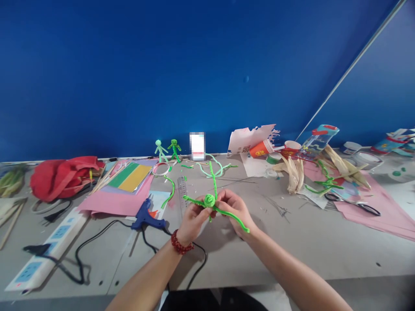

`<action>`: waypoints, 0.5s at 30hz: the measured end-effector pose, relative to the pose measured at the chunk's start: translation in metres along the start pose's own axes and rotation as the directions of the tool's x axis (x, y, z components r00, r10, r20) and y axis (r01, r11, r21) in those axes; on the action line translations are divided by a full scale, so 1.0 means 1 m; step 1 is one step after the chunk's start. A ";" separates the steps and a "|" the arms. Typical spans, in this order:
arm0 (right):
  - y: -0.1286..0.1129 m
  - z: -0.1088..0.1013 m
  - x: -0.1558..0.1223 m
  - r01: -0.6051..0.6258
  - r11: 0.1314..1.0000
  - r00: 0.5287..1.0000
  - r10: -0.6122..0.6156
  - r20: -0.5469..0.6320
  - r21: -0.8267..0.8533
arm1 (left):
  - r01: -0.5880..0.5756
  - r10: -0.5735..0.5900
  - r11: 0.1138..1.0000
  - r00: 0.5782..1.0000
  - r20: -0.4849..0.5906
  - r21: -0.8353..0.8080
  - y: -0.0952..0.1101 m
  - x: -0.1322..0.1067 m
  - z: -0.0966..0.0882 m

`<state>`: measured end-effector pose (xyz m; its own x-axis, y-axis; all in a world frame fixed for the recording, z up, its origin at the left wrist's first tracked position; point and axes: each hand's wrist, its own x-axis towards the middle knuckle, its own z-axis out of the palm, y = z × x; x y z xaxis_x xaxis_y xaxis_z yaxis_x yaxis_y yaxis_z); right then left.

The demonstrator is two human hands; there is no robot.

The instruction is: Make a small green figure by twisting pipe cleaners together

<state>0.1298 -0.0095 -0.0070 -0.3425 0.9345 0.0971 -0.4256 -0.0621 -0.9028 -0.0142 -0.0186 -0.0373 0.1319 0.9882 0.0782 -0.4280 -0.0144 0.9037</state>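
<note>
Between my hands is a bright green pipe-cleaner figure [209, 200] with a coiled round head and long limbs sticking out to the left, upward and to the lower right. My left hand [193, 221] pinches it just below the coil, thumb on top. My right hand [234, 210] grips it from the right, fingers curled where the limbs meet; some fingertips are hidden behind it. A clear ruler [182, 194] lies to the left of the hands. Farther back, a pale green figure [160, 149] and a darker green figure [174, 150] stand against the wall.
A blue glue gun [147, 218] with a trailing black cord lies left of my hands, near a white power strip [52, 250]. Coloured sheets [129, 177] and a red bag [65, 177] are behind. Scissors [353, 204], dried husks [293, 175] and paper cups [262, 149] sit on the right.
</note>
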 end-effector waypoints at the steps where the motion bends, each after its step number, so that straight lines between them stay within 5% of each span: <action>1: 0.003 0.001 0.000 0.015 1.000 1.000 -0.016 -0.024 -0.004 | -0.002 0.002 1.000 1.000 -0.003 0.001 -0.001 0.000 0.000; 6: 0.011 -0.004 0.000 0.269 0.929 0.955 -0.292 -0.055 -0.254 | 0.019 -0.021 0.999 0.999 -0.030 -0.044 0.001 0.000 0.006; 10: 0.003 -0.014 0.000 0.449 0.638 0.864 -0.489 0.121 -0.626 | 0.074 -0.082 0.987 0.996 -0.047 -0.140 0.007 0.000 0.011; 13: -0.006 -0.018 0.000 0.550 0.460 0.807 -0.508 0.301 -0.697 | 0.091 -0.105 0.978 0.992 -0.065 -0.188 0.009 0.000 0.012; 15: -0.008 -0.019 0.000 0.598 0.421 0.780 -0.504 0.373 -0.682 | 0.085 -0.106 0.973 0.991 -0.086 -0.214 0.009 0.001 0.012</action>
<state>0.1491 -0.0019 -0.0075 -0.3647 0.6291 0.6864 0.1870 0.7717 -0.6079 -0.0070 -0.0196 -0.0239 0.0993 0.9936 -0.0543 -0.5969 0.1032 0.7957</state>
